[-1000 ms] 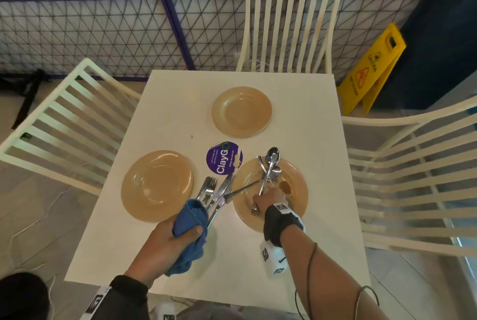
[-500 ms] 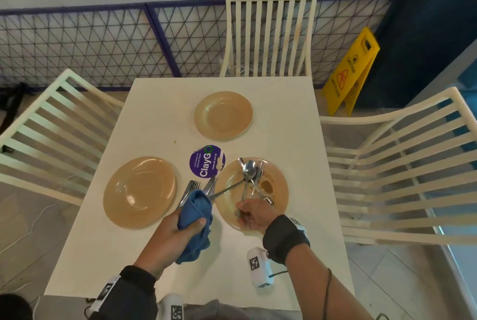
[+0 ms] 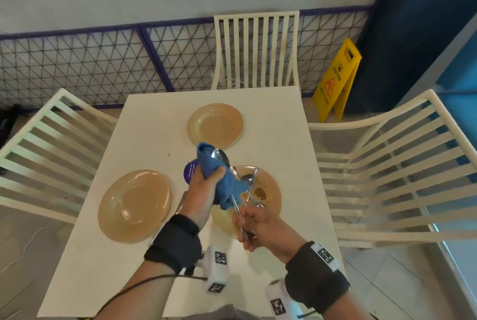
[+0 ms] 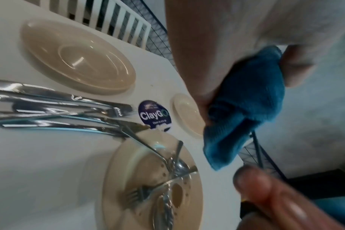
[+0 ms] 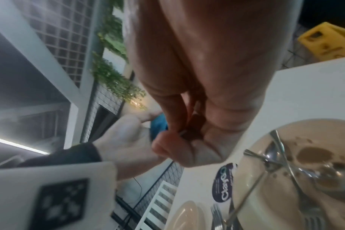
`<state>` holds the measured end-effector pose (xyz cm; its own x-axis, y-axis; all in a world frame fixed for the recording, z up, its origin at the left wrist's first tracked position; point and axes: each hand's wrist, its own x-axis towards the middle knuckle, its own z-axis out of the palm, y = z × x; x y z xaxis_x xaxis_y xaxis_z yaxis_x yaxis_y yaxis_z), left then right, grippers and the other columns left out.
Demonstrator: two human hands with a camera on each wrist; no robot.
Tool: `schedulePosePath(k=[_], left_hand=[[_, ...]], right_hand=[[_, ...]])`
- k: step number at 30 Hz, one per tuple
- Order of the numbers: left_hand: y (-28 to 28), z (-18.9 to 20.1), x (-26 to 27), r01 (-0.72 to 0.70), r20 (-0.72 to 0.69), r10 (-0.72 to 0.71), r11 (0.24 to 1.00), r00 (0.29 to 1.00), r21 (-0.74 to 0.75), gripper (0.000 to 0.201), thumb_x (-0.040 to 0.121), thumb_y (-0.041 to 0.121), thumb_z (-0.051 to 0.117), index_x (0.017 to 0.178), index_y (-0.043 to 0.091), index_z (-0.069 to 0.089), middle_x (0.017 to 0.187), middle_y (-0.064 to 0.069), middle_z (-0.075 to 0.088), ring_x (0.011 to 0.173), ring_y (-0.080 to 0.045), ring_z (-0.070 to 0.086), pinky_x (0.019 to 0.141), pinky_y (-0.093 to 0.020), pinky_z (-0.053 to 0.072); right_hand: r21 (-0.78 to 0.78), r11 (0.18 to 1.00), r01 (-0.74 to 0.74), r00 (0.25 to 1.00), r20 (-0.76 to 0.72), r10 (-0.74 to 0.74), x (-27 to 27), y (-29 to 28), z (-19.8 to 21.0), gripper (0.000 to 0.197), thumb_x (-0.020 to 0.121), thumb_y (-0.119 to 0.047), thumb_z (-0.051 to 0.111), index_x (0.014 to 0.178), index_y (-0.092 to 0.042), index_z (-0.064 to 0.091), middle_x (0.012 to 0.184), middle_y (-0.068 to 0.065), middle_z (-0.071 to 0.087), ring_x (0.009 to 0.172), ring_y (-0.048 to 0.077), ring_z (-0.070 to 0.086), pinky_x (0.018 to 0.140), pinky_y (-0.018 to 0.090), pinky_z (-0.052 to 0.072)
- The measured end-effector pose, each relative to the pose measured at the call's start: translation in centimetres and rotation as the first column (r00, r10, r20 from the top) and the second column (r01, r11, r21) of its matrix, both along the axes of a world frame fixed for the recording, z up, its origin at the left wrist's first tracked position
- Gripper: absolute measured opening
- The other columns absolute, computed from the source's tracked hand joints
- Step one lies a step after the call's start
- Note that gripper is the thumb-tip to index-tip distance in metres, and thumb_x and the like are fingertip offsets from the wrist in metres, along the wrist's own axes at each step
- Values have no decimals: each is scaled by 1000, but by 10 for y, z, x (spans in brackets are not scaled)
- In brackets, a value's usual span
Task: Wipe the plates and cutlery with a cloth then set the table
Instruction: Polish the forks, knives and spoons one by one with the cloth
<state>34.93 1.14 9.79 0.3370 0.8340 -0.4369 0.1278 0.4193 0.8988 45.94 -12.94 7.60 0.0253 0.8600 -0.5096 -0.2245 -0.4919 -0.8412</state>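
Observation:
In the head view my left hand (image 3: 206, 185) grips a blue cloth (image 3: 219, 180), wrapped round the stem of a spoon (image 3: 220, 157) held up over the table. My right hand (image 3: 250, 226) pinches that spoon's handle end. Under them sits a stained tan plate (image 3: 271, 190) that holds more cutlery (image 3: 254, 185). Two other tan plates lie bare: one at the left (image 3: 134, 205), one further back (image 3: 215, 125). The left wrist view shows the cloth (image 4: 246, 109) and a pile of forks and knives (image 4: 59, 109) on the table beside the stained plate (image 4: 148, 186).
The white table (image 3: 284, 139) has a round purple ClayGo sticker (image 3: 189, 172) near its middle. White slatted chairs stand at the left (image 3: 46, 144), far side (image 3: 255, 48) and right (image 3: 387, 177). A yellow caution sign (image 3: 338, 79) stands on the floor behind.
My right hand has lifted a spoon off the stained plate. My left hand has risen from the cutlery pile with the cloth and closed it round the spoon.

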Motion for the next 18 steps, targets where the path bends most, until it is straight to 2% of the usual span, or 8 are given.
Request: schedulePosePath(k=[1, 3, 4, 5, 8, 12, 16, 18], left_hand=[[0, 3, 5, -12, -39, 16, 996, 999, 90, 27, 99, 10, 61, 126, 9, 59, 107, -6, 73, 96, -20, 73, 77, -34, 59], [4, 12, 15, -54, -42, 64, 978, 997, 201, 21, 97, 1, 60, 118, 6, 60, 100, -5, 73, 84, -12, 75, 68, -21, 58], [7, 13, 19, -94, -27, 102, 971, 994, 218, 19, 96, -1, 61, 114, 4, 60, 97, -7, 73, 79, -13, 75, 64, -21, 58], [8, 13, 23, -130, -19, 138, 966, 990, 224, 18, 94, 2, 64, 112, 3, 61, 98, -10, 73, 81, -18, 75, 66, -25, 60], [-1, 2, 28, -166, -12, 170, 971, 985, 170, 26, 88, 16, 72, 111, 8, 65, 105, -16, 74, 96, -30, 74, 89, -48, 60], [-4, 7, 26, -75, -11, 79, 978, 997, 197, 26, 88, 11, 72, 112, 8, 65, 102, -11, 76, 95, -29, 74, 90, -51, 59], [3, 14, 29, -245, 53, 240, 950, 969, 191, 29, 83, 19, 75, 109, 9, 65, 101, -14, 75, 93, -30, 74, 90, -53, 59], [-13, 11, 32, -214, 66, 208, 971, 976, 102, 25, 85, 20, 73, 108, 10, 69, 102, -15, 76, 95, -31, 75, 92, -54, 58]], right_hand=[[13, 1000, -16, 999, 30, 16, 0, -6, 7, 20, 103, -16, 48, 92, -13, 64, 70, 5, 62, 56, 15, 56, 54, 24, 46], [33, 999, -33, 994, 107, 29, 2, -15, 19, 21, 103, -18, 48, 96, -7, 64, 69, 3, 61, 56, 13, 55, 54, 23, 45], [37, 999, -29, 989, 144, 23, 3, -17, 23, 22, 103, -18, 48, 98, -5, 65, 67, 2, 61, 56, 13, 54, 53, 22, 44], [40, 999, -17, 984, 176, 10, 6, -17, 26, 22, 103, -17, 48, 99, -5, 66, 66, 1, 60, 55, 12, 53, 53, 22, 43], [30, 999, 29, 971, 238, -35, 13, -10, 28, 22, 101, -15, 48, 99, -4, 67, 65, 1, 57, 52, 10, 51, 51, 21, 42], [44, 999, 14, 972, 234, -24, 9, -18, 28, 22, 103, -19, 47, 102, -8, 66, 66, 0, 59, 54, 11, 51, 54, 22, 42], [78, 996, 31, 975, 216, -47, 9, -16, 33, 23, 104, -18, 46, 101, -8, 66, 65, 0, 57, 54, 11, 49, 53, 19, 42], [78, 995, 55, 970, 233, -72, 13, -9, 34, 23, 104, -16, 46, 100, -5, 66, 65, 2, 55, 53, 10, 49, 52, 18, 41]])
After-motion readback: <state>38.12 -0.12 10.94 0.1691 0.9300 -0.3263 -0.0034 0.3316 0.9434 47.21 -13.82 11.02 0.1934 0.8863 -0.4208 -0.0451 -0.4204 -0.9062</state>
